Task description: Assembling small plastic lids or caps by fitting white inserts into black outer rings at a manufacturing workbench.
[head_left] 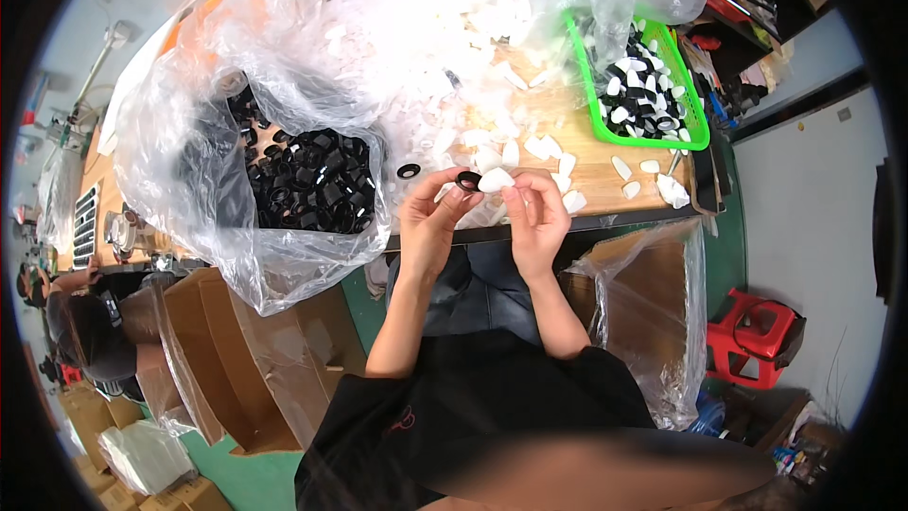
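Observation:
Close together over the table's front edge, my two hands each pinch a small part. My left hand (433,225) grips a black ring-shaped part (468,181) between thumb and fingers. In my right hand (537,224) is a white oval piece (495,180), its edge meeting the black part. Whether the two are joined, I cannot tell. Another black ring (409,170) lies on the table just left of my left hand. Loose white pieces (543,147) are scattered beyond my right hand.
A clear plastic bag (274,270) of black parts (312,180) stands at left. At far right, a green basket (701,128) holds black and white pieces. Cardboard boxes (210,360) flank my legs below the table. A red stool (755,336) is at right; another person (80,322) sits far left.

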A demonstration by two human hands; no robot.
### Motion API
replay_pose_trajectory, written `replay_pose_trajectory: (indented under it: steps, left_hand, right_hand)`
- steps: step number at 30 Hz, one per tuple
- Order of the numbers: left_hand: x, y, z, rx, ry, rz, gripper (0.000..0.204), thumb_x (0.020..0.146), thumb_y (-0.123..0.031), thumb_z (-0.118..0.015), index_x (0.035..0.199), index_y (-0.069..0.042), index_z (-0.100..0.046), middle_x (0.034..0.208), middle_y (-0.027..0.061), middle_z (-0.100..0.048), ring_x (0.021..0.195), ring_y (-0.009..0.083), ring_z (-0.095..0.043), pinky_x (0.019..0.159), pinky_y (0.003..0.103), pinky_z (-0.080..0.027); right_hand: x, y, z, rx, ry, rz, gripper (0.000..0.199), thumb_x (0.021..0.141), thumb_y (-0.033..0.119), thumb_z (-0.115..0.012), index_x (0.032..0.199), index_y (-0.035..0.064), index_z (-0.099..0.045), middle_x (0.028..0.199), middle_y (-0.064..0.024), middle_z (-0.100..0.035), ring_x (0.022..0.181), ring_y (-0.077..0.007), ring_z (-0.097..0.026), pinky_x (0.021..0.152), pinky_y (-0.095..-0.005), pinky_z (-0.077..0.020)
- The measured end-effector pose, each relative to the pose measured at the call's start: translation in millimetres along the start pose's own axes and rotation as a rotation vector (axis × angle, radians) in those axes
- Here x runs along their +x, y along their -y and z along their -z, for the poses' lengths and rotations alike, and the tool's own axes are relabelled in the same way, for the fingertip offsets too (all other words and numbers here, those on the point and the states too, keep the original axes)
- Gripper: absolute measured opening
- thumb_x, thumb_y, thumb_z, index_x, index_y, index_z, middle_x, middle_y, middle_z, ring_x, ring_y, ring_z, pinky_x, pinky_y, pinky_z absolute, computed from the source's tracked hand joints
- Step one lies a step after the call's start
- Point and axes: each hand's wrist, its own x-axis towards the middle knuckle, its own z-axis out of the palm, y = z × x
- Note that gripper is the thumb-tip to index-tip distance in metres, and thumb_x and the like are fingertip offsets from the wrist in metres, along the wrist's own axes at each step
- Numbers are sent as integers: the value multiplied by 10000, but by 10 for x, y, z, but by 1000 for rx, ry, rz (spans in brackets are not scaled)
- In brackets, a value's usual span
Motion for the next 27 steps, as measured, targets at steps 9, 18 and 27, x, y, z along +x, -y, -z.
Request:
replay_pose_trajectory:
  steps: [9, 18, 27]
  left_hand:
    - [-47, 12, -52, 60, 34, -13, 228, 947, 4, -597, 1170, 37, -627, 1110, 110, -657, 1006, 193, -663, 927, 362, -578]
    - [-58, -13, -121, 27, 22, -8, 246, 947, 12, -589, 1188, 48, -619, 1112, 121, -658, 1022, 204, -665, 928, 363, -576]
    - [-53, 41, -52, 160, 1, -96, 270, 925, 48, -605, 1194, 53, -631, 1126, 108, -641, 1018, 191, -657, 901, 337, -580]
  right_hand:
    - [-10, -6, -76, -34, -36, 103, 105, 898, -52, -633, 989, -30, -585, 1057, -124, -576, 1008, -187, -567, 915, -301, -451]
    - [-24, -85, -54, -134, 6, 135, 99, 897, -43, -634, 979, -23, -582, 1048, -122, -590, 991, -187, -572, 901, -299, -452]
    - [-41, -98, -25, -189, 69, 149, 98, 898, -18, -642, 978, -16, -585, 1041, -127, -606, 966, -194, -586, 868, -294, -466]
